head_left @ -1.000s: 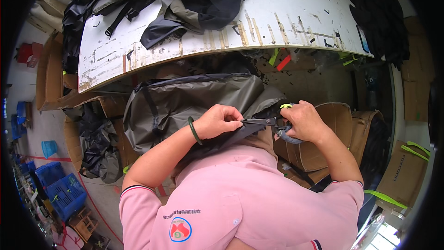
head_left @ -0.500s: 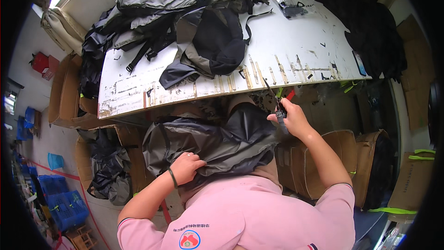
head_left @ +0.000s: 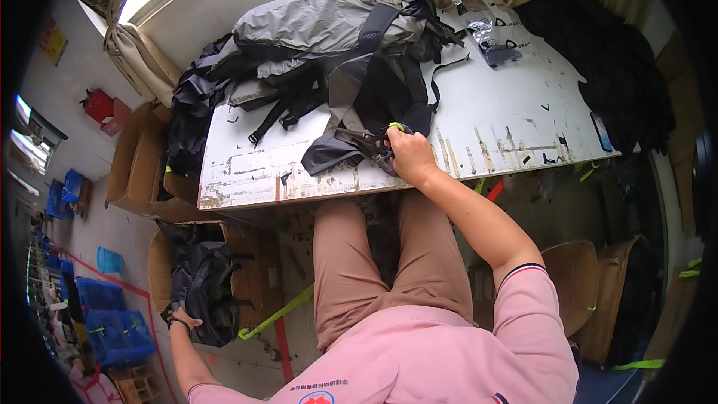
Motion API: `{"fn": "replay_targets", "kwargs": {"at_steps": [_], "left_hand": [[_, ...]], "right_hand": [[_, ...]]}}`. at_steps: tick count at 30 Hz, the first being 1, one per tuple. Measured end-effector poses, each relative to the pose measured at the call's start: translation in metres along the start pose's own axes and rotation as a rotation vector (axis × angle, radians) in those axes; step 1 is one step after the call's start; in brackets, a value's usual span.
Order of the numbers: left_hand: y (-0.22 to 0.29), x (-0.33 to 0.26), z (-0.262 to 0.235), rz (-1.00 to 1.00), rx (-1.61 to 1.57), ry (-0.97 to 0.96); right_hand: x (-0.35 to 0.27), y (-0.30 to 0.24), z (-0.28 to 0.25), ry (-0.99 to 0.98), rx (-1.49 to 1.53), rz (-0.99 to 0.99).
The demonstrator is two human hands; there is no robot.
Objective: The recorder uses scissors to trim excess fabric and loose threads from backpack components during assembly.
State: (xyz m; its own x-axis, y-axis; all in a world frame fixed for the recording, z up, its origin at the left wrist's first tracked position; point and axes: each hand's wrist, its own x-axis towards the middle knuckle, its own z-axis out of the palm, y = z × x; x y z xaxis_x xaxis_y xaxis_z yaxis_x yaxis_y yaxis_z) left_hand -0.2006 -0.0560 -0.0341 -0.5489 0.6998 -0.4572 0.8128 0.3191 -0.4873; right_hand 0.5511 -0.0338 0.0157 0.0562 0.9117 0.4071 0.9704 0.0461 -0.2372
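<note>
In my right hand (head_left: 413,157) is a pair of dark scissors (head_left: 354,137), gripped by the handles. Their blades point left over the grey and black backpack piece (head_left: 385,97) on the table's near side, and a lime-green bit shows by my fingers. My left hand (head_left: 185,319) reaches down to the cardboard box at lower left. It touches the near edge of a dark fabric bundle (head_left: 202,284) in the box, thumb apart from the fingers. Some fingertips are hard to make out against the fabric.
The white worn table (head_left: 247,188) spans ahead, its front edge beyond my knees. On it lie a grey backpack (head_left: 307,22), a clear plastic bag (head_left: 493,41), a phone (head_left: 600,132) and a black fabric heap (head_left: 606,67). Boxes flank me; blue crates (head_left: 116,333) stand left.
The dark fabric has left my lap and now lies in the left box, my left hand having moved there. My right hand has carried the scissors up and left over the table.
</note>
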Motion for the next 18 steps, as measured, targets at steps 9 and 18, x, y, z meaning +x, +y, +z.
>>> {"fn": "replay_targets", "kwargs": {"at_steps": [9, 18], "left_hand": [[0.250, -0.169, -0.178, 1.403, -0.848, 0.615], [0.396, -0.307, -0.285, 2.013, -0.844, -0.050]], "right_hand": [[0.037, -0.029, -0.186, 0.080, 0.758, 0.033], [-0.023, -0.020, -0.371, 0.251, 0.937, -0.178]]}}
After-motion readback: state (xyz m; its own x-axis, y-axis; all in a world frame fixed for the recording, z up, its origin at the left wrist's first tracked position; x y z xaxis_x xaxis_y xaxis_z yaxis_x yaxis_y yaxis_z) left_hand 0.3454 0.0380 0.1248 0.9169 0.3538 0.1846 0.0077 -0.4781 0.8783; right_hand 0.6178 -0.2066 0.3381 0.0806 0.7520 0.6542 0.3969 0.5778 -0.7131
